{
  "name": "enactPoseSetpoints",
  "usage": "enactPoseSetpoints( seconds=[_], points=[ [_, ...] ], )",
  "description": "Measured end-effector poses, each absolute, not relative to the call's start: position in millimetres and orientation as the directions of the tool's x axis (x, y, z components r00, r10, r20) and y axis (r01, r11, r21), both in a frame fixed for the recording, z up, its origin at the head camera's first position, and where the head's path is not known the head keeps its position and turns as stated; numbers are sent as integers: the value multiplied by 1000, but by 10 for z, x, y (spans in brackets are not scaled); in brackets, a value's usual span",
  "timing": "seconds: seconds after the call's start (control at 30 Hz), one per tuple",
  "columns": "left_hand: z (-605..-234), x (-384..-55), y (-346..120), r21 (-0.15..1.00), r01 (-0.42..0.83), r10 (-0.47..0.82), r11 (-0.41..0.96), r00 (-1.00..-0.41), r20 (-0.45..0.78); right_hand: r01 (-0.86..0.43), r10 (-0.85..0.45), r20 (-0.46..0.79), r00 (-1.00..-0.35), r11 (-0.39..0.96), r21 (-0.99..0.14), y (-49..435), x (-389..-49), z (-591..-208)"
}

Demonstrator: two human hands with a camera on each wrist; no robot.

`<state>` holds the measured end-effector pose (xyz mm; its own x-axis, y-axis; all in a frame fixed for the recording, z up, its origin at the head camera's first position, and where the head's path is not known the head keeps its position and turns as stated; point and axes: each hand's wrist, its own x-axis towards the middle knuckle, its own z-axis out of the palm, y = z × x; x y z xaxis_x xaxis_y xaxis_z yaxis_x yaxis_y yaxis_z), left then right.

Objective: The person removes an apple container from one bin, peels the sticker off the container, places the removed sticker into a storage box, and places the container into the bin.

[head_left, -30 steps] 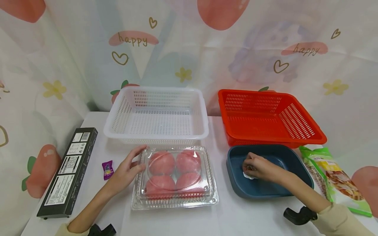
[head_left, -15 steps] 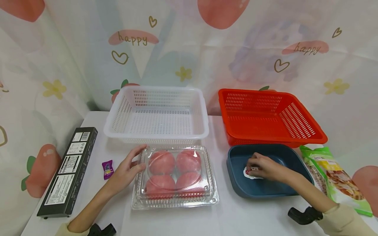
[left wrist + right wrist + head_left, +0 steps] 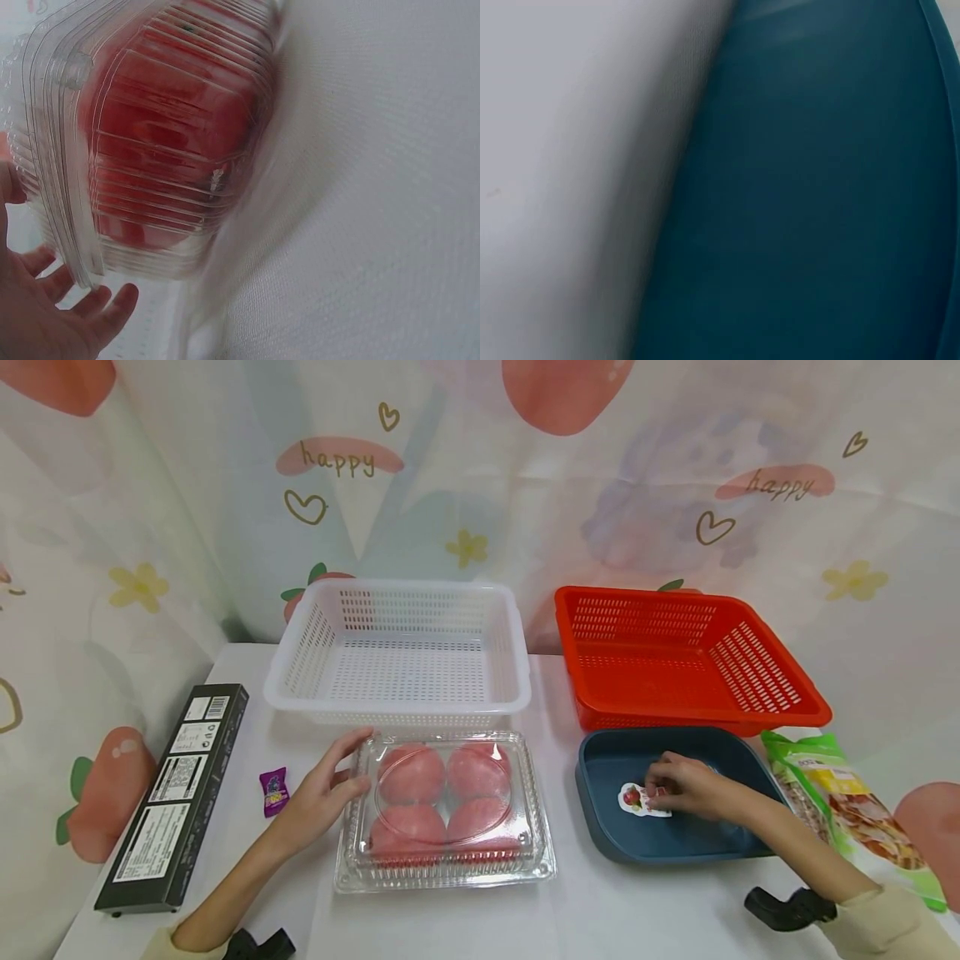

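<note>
In the head view my left hand [image 3: 319, 797] rests at the left side of a clear plastic clamshell box [image 3: 442, 881], its index fingertip at the far left corner. Several round red fruits [image 3: 410, 774] show through the lid. The left wrist view has the fingers [image 3: 116, 311] spread loosely along the box's rim. My right hand [image 3: 690, 787] is low inside a dark blue basin [image 3: 600, 827]. Its fingertips overlap the right end of a small flat white piece printed with red fruit [image 3: 636, 799]. The right wrist view catches only the basin and white tabletop, not the hand.
A white slotted basket [image 3: 397, 697] and a red one [image 3: 690, 714] stand at the back. On the left lie a long black box [image 3: 176, 793] with labels and a purple wrapped candy [image 3: 274, 792]. A green food bag [image 3: 855, 810] lies right of the basin.
My right hand has moved right inside the basin and drawn off the white printed piece, uncovering most of it. My left hand and the clamshell box stay where they were.
</note>
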<state>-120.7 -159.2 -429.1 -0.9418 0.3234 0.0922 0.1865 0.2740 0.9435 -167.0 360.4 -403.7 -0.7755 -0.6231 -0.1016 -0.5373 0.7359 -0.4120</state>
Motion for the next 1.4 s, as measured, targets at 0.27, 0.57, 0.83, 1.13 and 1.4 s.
enactPoseSetpoints(
  seconds=[0.27,0.57,0.83,1.13,1.4],
  points=[
    [-4295,-1198,-1596,938,187,307,292,-947,93,-459,-576,-210,-790,783,-420,3671,-1663,-4001],
    [-4284,-1191,-1607,942,179,304,284,-949,88,-457,-578,-233,-783,787,-415,3706,-1649,-3986],
    [-4266,-1141,-1581,927,186,239,327,-965,110,-559,-625,-117,-772,755,-344,3619,-1634,-3853],
    [-4236,-905,-1596,914,96,182,395,-983,25,-559,-485,291,-824,620,-550,2829,-1356,-3635],
    [-4184,-735,-1624,916,68,210,395,-977,-18,-284,-392,35,-919,598,-750,2259,-1114,-3641]
  ],
)
